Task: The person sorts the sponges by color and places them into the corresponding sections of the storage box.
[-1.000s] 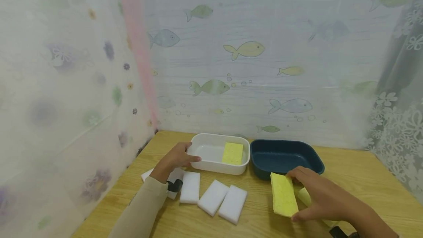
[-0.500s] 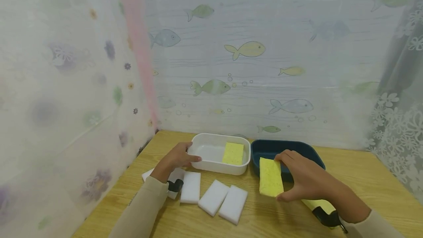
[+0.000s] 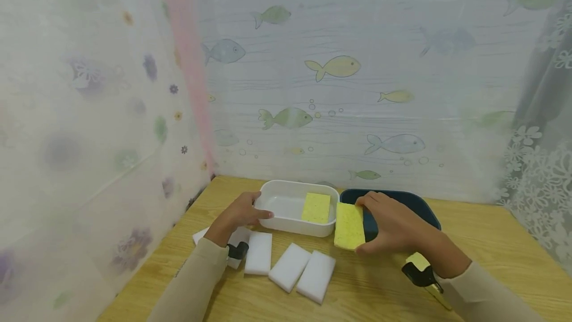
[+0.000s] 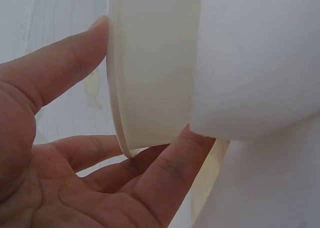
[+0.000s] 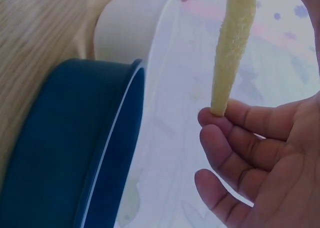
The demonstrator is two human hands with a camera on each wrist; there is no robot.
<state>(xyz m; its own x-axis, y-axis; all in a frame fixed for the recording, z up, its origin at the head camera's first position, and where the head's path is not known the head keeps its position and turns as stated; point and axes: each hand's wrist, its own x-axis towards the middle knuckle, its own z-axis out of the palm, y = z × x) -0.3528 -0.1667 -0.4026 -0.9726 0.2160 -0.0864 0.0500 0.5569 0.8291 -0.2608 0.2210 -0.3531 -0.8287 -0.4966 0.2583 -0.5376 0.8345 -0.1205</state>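
The right grip (image 3: pixel 393 225) and its yellow sponge (image 3: pixel 349 227) hid part of the dark blue tub (image 3: pixel 415 203); the right wrist view's top edge cut the sponge off. The left forearm (image 3: pixel 218 232) partly hid white blocks (image 3: pixel 240 236), their number there unclear.

I see head cam up high, facing 12 o'clock and down, table (image 3: pixel 482 242) mid-range. Left wrist cam: tight on white tub (image 4: pixel 155 63), 12 o'clock. Right wrist cam: close, blue tub (image 5: pixel 60 143) at 8 o'clock. Head, right wrist share both tubs.
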